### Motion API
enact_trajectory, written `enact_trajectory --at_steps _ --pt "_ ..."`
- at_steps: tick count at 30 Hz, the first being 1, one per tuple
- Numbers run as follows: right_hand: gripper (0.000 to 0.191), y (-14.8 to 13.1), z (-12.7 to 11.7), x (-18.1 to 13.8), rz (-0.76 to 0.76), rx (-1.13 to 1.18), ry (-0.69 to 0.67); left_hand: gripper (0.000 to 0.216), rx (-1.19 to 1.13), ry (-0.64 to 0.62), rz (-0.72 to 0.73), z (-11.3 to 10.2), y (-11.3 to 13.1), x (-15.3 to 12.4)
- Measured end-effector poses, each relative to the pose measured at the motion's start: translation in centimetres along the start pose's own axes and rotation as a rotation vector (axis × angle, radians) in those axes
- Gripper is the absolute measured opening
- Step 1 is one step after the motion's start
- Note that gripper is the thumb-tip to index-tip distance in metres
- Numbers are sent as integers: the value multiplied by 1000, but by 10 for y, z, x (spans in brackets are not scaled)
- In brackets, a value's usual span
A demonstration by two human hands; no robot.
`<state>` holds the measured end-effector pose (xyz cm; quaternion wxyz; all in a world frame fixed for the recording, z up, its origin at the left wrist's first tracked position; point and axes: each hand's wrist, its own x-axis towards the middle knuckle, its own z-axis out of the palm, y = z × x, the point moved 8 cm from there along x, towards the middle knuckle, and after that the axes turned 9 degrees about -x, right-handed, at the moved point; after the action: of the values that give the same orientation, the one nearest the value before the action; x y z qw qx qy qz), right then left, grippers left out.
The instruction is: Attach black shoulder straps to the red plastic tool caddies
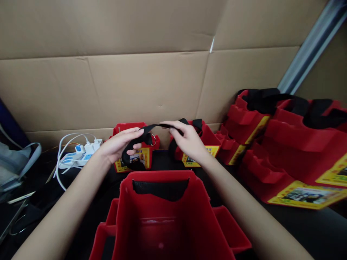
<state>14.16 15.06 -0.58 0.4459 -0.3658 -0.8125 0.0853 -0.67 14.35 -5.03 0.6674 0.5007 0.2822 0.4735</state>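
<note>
A red open tool bag [162,216] stands right in front of me, with a black velcro strip on its far inner wall. Above it I hold a black strap [151,129] with a small metal ring between both hands. My left hand [119,144] is closed on the strap's left part, where it loops down. My right hand [187,139] pinches the strap's right part with fingers curled over it.
Two small red bags [202,142] with yellow labels stand behind my hands against a cardboard wall [135,83]. A stack of red bags [287,144] with black straps lies at the right. A white power strip [78,153] with cables sits at the left.
</note>
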Motion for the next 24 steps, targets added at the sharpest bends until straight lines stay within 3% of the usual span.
enact_trajectory --at_steps 2,5,9,13,16,20,24 --pt "45 -15 8 -4 -184 -182 -37 21 30 26 -17 -3 1 -2" --pt "63 -39 23 -16 -429 -219 -174 22 139 69 -84 -3 -8 -1" --pt "44 -53 38 -28 -584 -168 -357 24 179 49 -164 4 -26 2" --pt "20 -47 38 -28 -579 -191 -326 28 55 2 -223 11 -37 4" --pt "12 -42 35 -24 -518 -173 -258 29 -19 5 -207 12 -34 4" --pt "10 -21 24 -11 -263 -77 -93 19 -122 30 -215 7 -23 0" --pt "9 8 24 -4 48 210 -41 12 107 84 1 0 0 -2"
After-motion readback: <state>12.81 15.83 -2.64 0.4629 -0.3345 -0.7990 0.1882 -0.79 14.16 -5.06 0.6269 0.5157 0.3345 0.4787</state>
